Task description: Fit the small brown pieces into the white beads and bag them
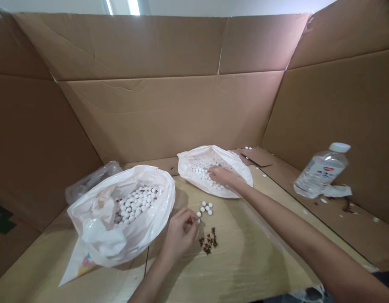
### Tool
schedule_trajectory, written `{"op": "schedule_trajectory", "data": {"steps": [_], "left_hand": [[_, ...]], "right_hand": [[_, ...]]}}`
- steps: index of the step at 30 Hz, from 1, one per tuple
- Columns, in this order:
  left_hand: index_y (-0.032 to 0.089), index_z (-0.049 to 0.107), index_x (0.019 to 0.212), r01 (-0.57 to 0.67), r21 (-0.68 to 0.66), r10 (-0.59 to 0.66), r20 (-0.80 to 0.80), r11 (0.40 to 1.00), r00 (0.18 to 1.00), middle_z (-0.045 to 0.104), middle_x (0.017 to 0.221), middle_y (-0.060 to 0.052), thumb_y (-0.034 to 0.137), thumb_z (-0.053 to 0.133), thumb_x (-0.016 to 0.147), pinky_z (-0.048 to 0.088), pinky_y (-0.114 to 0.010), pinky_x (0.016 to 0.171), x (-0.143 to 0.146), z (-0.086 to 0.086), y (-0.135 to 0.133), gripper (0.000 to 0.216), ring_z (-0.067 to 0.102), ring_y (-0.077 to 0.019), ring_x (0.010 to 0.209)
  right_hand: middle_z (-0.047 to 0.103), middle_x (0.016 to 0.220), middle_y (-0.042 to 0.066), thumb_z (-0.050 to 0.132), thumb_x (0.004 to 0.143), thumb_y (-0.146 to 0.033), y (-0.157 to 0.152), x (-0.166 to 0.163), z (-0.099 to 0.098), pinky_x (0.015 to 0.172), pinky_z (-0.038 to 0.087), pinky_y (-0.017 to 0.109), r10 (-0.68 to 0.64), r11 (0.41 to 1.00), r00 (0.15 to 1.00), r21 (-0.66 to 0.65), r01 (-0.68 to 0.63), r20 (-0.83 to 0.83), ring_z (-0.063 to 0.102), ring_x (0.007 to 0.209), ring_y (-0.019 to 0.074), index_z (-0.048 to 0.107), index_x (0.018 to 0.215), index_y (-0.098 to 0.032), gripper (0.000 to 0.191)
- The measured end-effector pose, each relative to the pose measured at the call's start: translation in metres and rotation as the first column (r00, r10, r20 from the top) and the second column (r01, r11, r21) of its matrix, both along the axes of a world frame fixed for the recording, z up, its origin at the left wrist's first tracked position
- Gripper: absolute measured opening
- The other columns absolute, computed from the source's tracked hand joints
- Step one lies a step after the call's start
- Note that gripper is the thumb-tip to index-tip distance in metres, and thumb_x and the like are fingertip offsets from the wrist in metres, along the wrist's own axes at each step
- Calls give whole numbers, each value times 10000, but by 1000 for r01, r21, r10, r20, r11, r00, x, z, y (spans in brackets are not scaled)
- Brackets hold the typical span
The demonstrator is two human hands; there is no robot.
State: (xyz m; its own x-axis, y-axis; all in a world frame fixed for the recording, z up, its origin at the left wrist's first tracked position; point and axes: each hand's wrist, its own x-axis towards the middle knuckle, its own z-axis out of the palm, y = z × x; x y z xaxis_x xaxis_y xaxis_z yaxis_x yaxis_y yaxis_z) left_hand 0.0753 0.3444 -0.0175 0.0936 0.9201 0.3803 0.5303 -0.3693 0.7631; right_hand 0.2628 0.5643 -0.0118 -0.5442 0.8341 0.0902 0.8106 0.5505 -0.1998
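Observation:
My left hand [182,227] is low over the table, thumb and finger pinched on a small white ball [199,220]. Just beyond it lies a small group of white balls [204,207]. Closer to me is a little pile of brown, clove-like bits [208,241]. My right hand [222,175] reaches into the far white plastic bag [189,158], its fingers drawn together among many white balls [200,170]. What those fingertips hold, if anything, is hidden. On the left stands another open white bag [156,229], also holding many white balls [136,206].
Cardboard walls [169,113] enclose the table [238,261] at the back and sides. A clear bottle with a white cap [322,170] leans at the right, near scraps. A clear plastic bag [93,181] lies behind the left bag. Flat cardboard [257,158] and stray balls lie at the back right.

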Motion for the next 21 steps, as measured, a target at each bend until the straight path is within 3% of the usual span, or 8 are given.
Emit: {"op": "schedule_trajectory", "data": {"steps": [9,13,21], "left_hand": [[166,629,767,-7,-1,7,-26,1000,1000,648,778,-24,58,489,770,430,-251,686,-1,2,-1,177,587,-155,741],[164,633,766,-9,9,9,-26,1000,1000,649,769,-20,59,488,773,432,-248,686,-2,1,-1,179,592,-150,733],[164,637,763,-7,19,7,-28,1000,1000,652,756,-15,62,497,774,432,-242,677,-2,1,-1,174,595,-143,721]], "right_hand": [[636,1244,99,545,776,-76,-12,13,21,932,426,241,73,992,991,-112,-61,108,600,1124,224,641,1235,-183,481],[665,1189,135,483,825,-59,-11,11,23,922,433,264,31,993,992,-121,-17,120,610,1114,241,671,1171,-123,400],[663,1208,97,609,839,-167,-11,1,25,906,454,244,9,983,995,-182,10,104,625,1083,206,643,1198,-154,361]]}}
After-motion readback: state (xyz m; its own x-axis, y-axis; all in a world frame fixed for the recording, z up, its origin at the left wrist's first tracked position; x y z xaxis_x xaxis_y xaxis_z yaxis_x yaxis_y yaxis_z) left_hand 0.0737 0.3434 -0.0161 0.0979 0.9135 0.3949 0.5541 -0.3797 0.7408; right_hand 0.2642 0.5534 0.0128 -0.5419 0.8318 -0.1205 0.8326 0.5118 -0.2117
